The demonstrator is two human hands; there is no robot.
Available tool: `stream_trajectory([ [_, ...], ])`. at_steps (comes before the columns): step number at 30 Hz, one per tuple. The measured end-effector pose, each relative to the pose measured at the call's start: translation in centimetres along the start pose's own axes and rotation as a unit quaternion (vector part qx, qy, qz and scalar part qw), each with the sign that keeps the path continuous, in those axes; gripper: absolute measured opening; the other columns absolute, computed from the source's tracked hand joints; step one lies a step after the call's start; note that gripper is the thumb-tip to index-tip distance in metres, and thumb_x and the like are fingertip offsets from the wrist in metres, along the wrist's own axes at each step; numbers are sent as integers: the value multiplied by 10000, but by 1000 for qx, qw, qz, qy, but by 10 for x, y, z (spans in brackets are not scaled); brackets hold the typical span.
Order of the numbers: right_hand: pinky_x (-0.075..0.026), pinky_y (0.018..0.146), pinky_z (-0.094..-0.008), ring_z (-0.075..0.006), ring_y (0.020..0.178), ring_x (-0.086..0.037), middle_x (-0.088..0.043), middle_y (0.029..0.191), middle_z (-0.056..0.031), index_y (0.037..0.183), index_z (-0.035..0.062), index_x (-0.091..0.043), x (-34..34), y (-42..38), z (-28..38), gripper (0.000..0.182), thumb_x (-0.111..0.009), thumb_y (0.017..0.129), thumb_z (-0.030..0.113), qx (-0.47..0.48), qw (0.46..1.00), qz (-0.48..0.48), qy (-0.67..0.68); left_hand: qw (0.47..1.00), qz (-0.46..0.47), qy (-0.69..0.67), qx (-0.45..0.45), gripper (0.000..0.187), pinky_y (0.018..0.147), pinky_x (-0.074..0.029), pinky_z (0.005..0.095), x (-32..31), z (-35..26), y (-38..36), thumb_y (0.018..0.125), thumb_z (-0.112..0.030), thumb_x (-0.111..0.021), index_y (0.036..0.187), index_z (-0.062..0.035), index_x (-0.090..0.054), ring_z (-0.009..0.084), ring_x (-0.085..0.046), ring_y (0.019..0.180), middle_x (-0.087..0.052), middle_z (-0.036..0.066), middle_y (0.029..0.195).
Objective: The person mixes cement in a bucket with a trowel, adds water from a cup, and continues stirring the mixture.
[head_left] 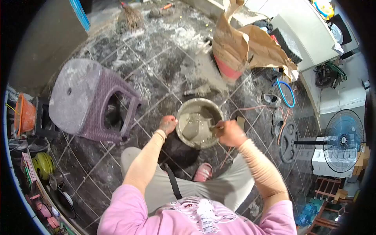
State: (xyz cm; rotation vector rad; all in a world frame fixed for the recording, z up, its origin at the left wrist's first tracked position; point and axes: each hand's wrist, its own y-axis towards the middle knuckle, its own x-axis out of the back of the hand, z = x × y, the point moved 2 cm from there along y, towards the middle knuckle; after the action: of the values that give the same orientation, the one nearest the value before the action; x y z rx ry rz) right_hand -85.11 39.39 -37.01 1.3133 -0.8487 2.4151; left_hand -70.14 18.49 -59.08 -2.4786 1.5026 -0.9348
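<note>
A round grey basin (181,136) stands on the floor between my knees. Wet grey cement mix (196,124) lies inside it, smooth in some places and lumpy in others. My left hand (168,123) is closed at the basin's left rim, its fingertips partly hidden. At the right rim my right hand (230,133) is wrapped round the handle of a trowel (212,128). The trowel's blade reaches into the mix and is largely covered by it.
A purple plastic stool (74,94) stands to the left. Ahead on the dusty tiles is a torn paper sack (229,51), with a broom (132,17) farther back. A standing fan (343,140), a blue hose (286,94) and sandals (271,99) are at the right.
</note>
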Motion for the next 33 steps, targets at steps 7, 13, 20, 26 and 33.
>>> stream_trajectory([
  [7,-529,749,-437,-403,760,-642,-645,775,-246,957,-6,-627,2,-23,25,274,-604,699,86,30,999,23,8,998,-15,-15,54,202,639,-419,380,5,-18,-4,815,-180,-608,732,-10,-539,214,-478,623,-504,120,645],
  [13,-530,759,-450,-408,819,-644,-646,809,-254,976,7,-599,-64,18,28,314,-633,687,125,-12,990,96,-103,998,-19,-51,32,251,593,-392,378,8,-22,-6,810,-161,-601,691,0,-450,191,-400,590,-413,129,604],
  [20,-521,780,-446,-415,855,-635,-640,854,-278,955,21,-643,-83,21,2,272,-594,704,112,-47,997,46,-35,999,-30,-16,5,199,600,-409,379,-3,-5,3,813,-162,-579,712,-4,-514,194,-450,607,-479,133,619],
  [26,-510,770,-398,-371,822,-652,-657,828,-225,948,6,-667,18,-19,25,253,-664,746,159,-60,997,16,55,998,-26,-61,10,190,604,-416,371,0,-4,1,804,-170,-625,741,-9,-545,189,-474,621,-516,117,635],
  [33,-477,860,-422,-407,919,-622,-645,899,-266,981,0,-664,-23,13,19,296,-649,759,196,-87,993,6,80,998,-1,-35,49,211,620,-413,376,1,-8,5,801,-172,-616,724,-5,-512,199,-461,622,-494,138,641],
])
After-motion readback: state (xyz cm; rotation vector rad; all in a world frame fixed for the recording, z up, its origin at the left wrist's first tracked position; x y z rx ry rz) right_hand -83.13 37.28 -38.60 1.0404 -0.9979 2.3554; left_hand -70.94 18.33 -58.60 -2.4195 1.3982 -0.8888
